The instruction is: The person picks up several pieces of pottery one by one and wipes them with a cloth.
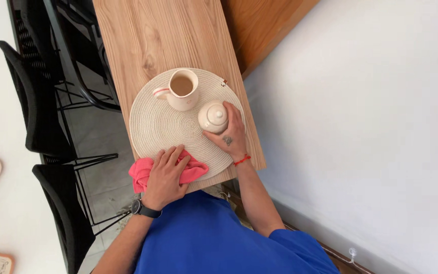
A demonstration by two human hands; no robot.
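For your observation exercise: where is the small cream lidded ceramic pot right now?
In the head view, the small cream lidded ceramic pot stands on the round woven placemat, right of the cream jug, touched by the right hand.
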